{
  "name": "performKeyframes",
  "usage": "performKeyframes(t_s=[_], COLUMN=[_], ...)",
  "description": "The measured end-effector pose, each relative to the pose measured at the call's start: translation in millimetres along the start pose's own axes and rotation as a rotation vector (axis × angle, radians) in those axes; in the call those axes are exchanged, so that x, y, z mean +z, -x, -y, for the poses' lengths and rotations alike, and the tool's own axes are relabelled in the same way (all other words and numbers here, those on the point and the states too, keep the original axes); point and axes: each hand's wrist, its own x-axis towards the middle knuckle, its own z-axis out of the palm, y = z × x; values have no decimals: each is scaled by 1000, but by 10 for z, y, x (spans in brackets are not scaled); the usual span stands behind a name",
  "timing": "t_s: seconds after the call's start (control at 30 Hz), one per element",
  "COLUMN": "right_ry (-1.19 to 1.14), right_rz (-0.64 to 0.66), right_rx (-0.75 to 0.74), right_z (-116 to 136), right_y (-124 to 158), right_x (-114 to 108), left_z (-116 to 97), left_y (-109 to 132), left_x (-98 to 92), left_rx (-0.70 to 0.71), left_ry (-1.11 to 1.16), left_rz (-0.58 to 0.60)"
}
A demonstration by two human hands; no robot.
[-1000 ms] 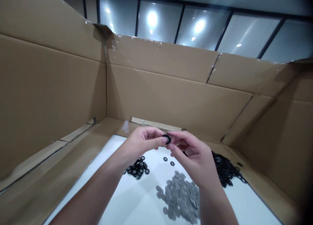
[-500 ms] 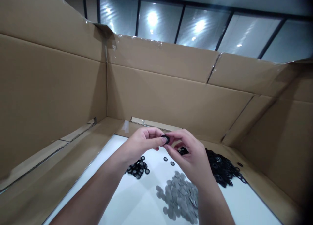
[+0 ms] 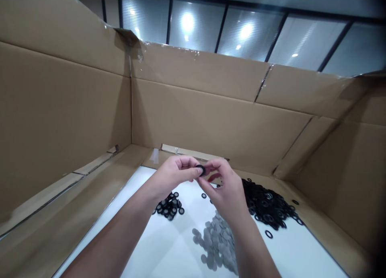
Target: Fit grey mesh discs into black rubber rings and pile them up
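A small black ring [image 3: 201, 170] is held up in front of me, above the far part of the white board. My left hand [image 3: 176, 172] pinches it between thumb and fingers from the left. From the right, the thumb and index finger of my right hand [image 3: 226, 187] close on its edge. Whether a grey disc sits inside it is hard to make out. Below my right hand spreads a pile of grey discs [image 3: 215, 241], partly covered by the forearm. Black rings with grey centres [image 3: 170, 207] lie heaped beside my left wrist.
A large heap of black rings [image 3: 268, 205] lies at the right, with one loose ring [image 3: 269, 234] in front of it. One ring with a grey centre [image 3: 204, 196] lies alone mid-board. Tall cardboard walls [image 3: 193, 105] enclose the white board [image 3: 150, 250].
Both hands and the black ring have shifted slightly left, the right hand most. More of the black ring heap and a loose ring now show beside the right forearm.
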Motion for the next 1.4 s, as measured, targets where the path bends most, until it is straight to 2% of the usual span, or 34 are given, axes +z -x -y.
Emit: performKeyframes(t_s=[0.17, 0.3, 0.37, 0.5, 0.67, 0.8, 0.83, 0.97, 1.03, 1.13, 1.2, 1.3, 1.4], right_ry=[-51, 24, 21, -43, 43, -36, -36, 15, -11, -56, -32, 12, -23], right_rz=[111, -2, -15, 125, -21, 137, 144, 10, 30, 126, 101, 8, 63], right_rx=[-84, -29, -4, -89, 31, -62, -77, 43, 54, -50, -66, 25, 14], right_z=[-19, -16, -25, -47, -43, -45, -47, -59, -68, -77, -79, -85, -100], right_y=[-15, -22, -25, -34, -23, -28, -28, -19, -22, -33, -34, -29, -33], right_x=[-3, 23, 30, 12, 52, 34, 30, 53, 54, 31, 29, 49, 46], left_z=[6, 15, 20, 35, 50, 46, 47, 61, 66, 62, 58, 61, 69], left_y=[-7, -8, -10, -17, -17, -9, -9, -20, -29, -34, -31, -24, -25], left_x=[18, 28, 28, 20, 25, 26, 26, 29, 31, 29, 29, 32, 34], left_rx=[-1, -20, -32, -4, -30, -30, -25, -28, -31, -15, -13, -33, -39], left_ry=[-21, -4, 4, -18, -16, -16, -20, 4, 11, -8, -26, -39, -24], left_rz=[1, 11, 10, -7, 3, -13, -9, 0, -5, -10, -15, -20, -19])
